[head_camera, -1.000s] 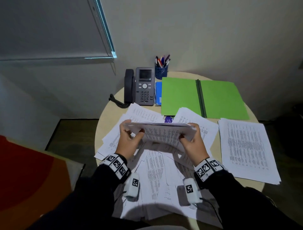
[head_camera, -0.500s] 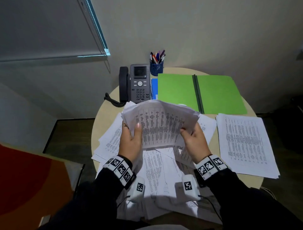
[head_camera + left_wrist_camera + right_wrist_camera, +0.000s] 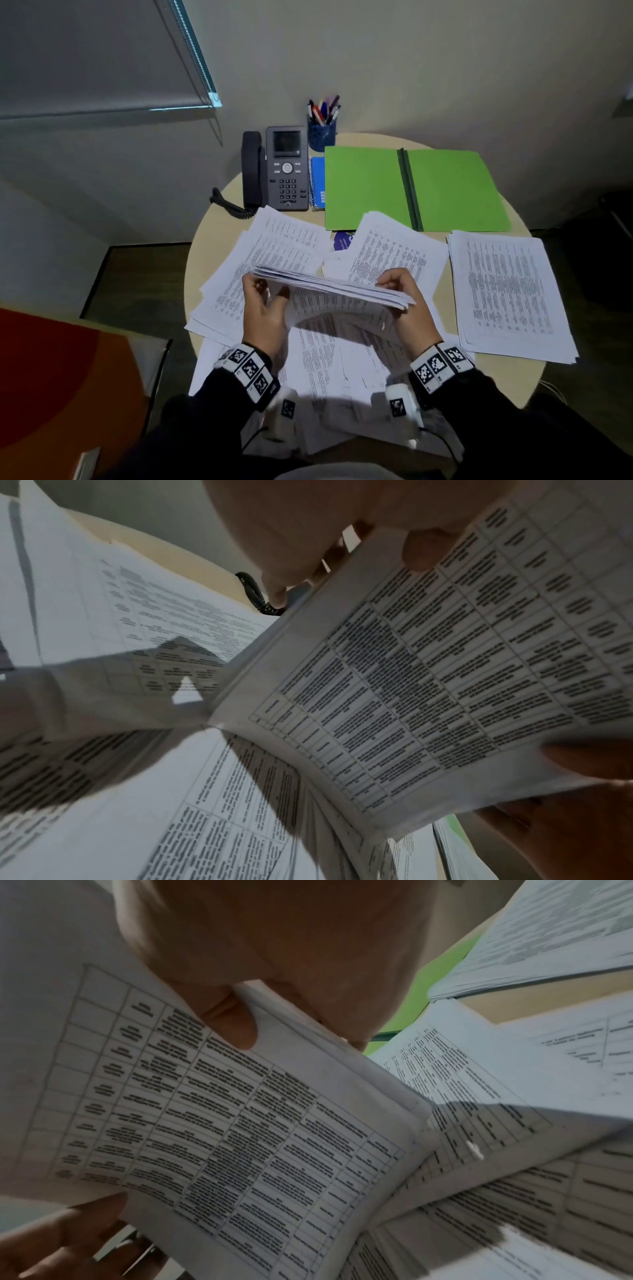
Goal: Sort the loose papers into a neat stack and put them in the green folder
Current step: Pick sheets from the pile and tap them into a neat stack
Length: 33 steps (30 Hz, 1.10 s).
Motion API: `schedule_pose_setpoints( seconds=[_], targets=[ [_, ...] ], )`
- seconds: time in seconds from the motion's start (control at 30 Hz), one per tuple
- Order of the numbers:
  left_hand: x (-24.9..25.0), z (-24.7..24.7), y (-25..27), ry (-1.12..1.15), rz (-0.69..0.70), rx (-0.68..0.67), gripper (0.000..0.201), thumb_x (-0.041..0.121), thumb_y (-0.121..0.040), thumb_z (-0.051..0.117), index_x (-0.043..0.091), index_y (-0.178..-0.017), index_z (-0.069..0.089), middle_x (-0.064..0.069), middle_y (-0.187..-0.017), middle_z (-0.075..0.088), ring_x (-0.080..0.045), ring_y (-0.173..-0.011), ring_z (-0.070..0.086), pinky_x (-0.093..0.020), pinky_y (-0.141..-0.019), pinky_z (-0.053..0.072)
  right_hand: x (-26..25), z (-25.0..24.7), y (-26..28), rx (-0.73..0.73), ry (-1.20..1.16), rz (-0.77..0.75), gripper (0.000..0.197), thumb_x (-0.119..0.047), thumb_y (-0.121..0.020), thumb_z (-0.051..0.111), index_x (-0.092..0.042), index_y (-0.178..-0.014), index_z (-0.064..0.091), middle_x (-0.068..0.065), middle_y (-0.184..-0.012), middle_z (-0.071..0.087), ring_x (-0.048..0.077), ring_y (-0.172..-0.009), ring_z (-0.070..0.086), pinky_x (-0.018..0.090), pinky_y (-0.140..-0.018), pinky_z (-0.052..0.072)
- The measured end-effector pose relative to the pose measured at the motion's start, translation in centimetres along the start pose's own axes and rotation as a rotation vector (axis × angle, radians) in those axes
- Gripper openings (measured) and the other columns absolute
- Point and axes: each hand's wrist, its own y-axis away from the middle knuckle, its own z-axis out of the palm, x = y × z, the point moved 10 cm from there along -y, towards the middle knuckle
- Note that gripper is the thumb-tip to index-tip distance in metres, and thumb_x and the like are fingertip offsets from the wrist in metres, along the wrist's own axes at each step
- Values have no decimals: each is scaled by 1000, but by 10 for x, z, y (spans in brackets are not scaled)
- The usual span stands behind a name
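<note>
Round beige surface (image 3: 219,240) lies under both hands: the left hand (image 3: 265,317) and right hand (image 3: 409,313) each clench an end of a thick bundle of white printed papers (image 3: 329,289), thumbs beneath, fingers curled over top. More loose printed sheets (image 3: 274,246) lie scattered below, and the open green folder (image 3: 363,185) lies flat at the far edge.
</note>
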Motion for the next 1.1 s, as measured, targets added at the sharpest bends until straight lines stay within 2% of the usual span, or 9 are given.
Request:
schedule_pose_setpoints(
  seconds=[0.17, 0.3, 0.47, 0.57, 0.67, 0.77, 0.83, 0.93, 1.1],
  targets=[
    [-8, -10, 2, -98, -15, 3, 44, 35, -84, 65, 9, -119, 60, -4, -112, 69, -6, -106, 66, -28, -95, 51, -3, 0, 5, 8, 5, -55, 15, -9, -81, 54, -3, -93, 60, 6, -88, 63, 13, -81, 58, 24, -71, 43],
    [-10, -6, 6, -117, -16, 9, 37, 24, -104, 58, 8, -135, 48, 2, -122, 64, -7, -117, 61, -18, -97, 47, 4, -3, 12, 59, 40, -27, 15, -13, -102, 55, -18, -110, 66, -17, -98, 71, 2, -96, 64, 19, -83, 48],
    [29, 15, 14, -65, 105, 36, 27, 25, -110, 43, 38, -133, 37, 13, -129, 59, 3, -119, 59, -27, -102, 50, -53, 8, 19, 126, 79, -191, 29, -8, -104, 49, -30, -122, 57, -33, -102, 65, -11, -99, 60, 8, -80, 44],
    [63, 20, 20, -76, 188, 44, 39, 25, -109, 42, 56, -130, 32, 16, -132, 55, 4, -124, 54, -33, -107, 45, -95, 11, 22, 150, 50, -297, 35, -8, -104, 48, -41, -115, 51, -20, -106, 63, 4, -101, 60, 25, -88, 50],
    [88, 16, 20, -4, 267, 49, 43, 24, -108, 41, 40, -146, 27, 11, -140, 53, -3, -132, 52, -33, -110, 44, -119, 3, 25, 187, -39, -375, 32, -11, -100, 49, -39, -115, 48, 2, -109, 61, 23, -100, 59, 45, -87, 51],
    [65, 9, 12, -23, 211, 43, 39, 20, -107, 47, 22, -143, 33, 15, -128, 58, 0, -121, 58, -24, -104, 49, -105, 2, 22, 151, -73, -356, 41, -8, -97, 51, -41, -121, 47, -4, -115, 63, 17, -108, 62, 33, -92, 54],
    [24, 9, 8, -74, 85, 12, 21, 23, -105, 54, 25, -123, 45, 10, -118, 62, -10, -116, 62, -25, -96, 51, -62, 8, 15, 105, 27, -214, 36, -10, -97, 55, -34, -124, 47, -6, -116, 64, 12, -110, 63, 40, -97, 53],
    [-28, 8, 2, -205, -52, -32, 18, 14, -103, 58, 13, -117, 46, 6, -101, 59, -10, -92, 63, -11, -71, 47, -12, 11, 12, 67, 87, -39, 43, -4, -99, 54, -33, -130, 45, -9, -123, 63, 2, -116, 60, 39, -103, 50],
    [-34, 7, 1, -199, -127, -35, 26, 32, -106, 53, 18, -128, 56, 7, -106, 67, 6, -85, 65, -8, -66, 46, 0, 2, 9, 144, -8, 40, 33, 3, -98, 52, -26, -115, 51, -6, -110, 64, -1, -103, 62, 20, -84, 48]
  ],
)
